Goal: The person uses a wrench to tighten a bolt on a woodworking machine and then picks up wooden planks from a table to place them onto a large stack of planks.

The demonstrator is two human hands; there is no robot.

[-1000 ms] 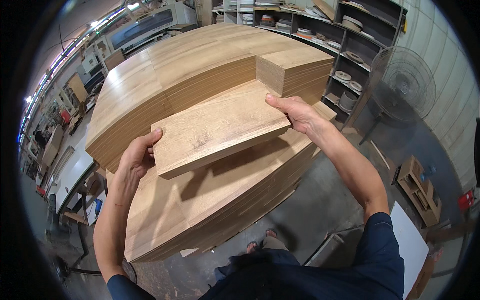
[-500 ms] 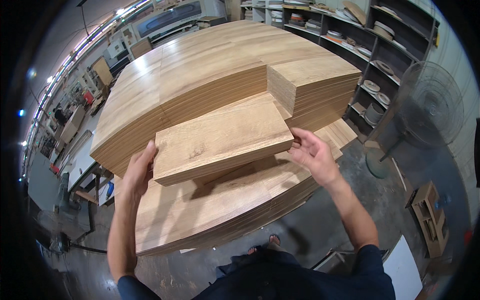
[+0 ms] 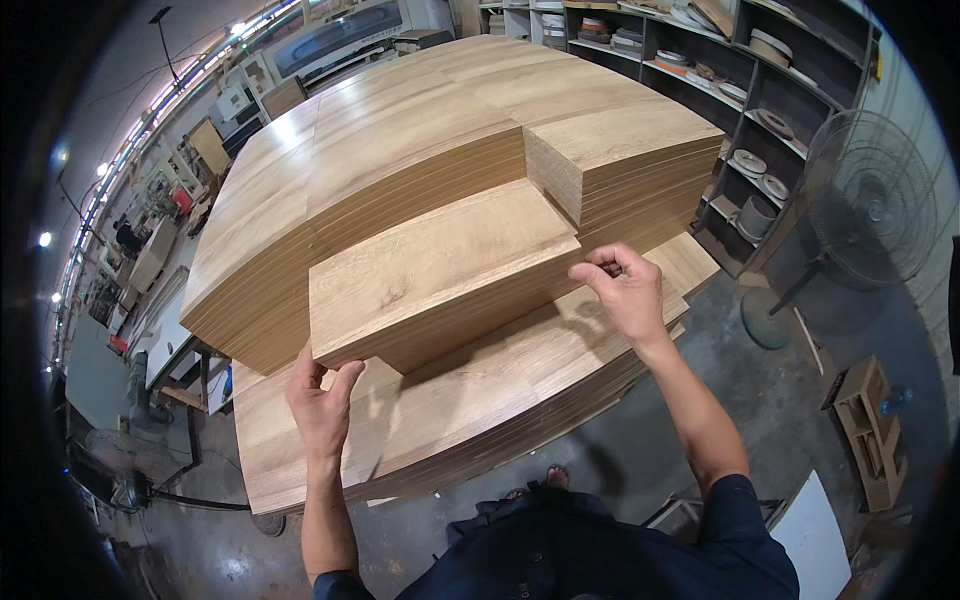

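A short stack of wood-grain panels (image 3: 440, 265) lies in the notch in front of a taller stack of large panels (image 3: 420, 130). Its top layers jut out at the left over the layers below. Around the near left corner of these top layers, my left hand (image 3: 325, 405) is closed, thumb in front. My right hand (image 3: 630, 290) is at the near right corner, its fingers curled and thumb tip against the front edge. Below both hands spreads a lower panel stack (image 3: 460, 410).
Beyond the right side stand a fan (image 3: 865, 200) and dark shelves (image 3: 700, 85) with rolls of edging. On the floor at right are a wooden frame (image 3: 868, 435) and a white board (image 3: 810, 545). Another fan (image 3: 125, 455) stands at left, near a worktable (image 3: 170, 335).
The short panel stack has settled lower and back into the notch, flush with the layers beneath at the right. My left hand has slid from its left end to the near corner; my right fingers have curled.
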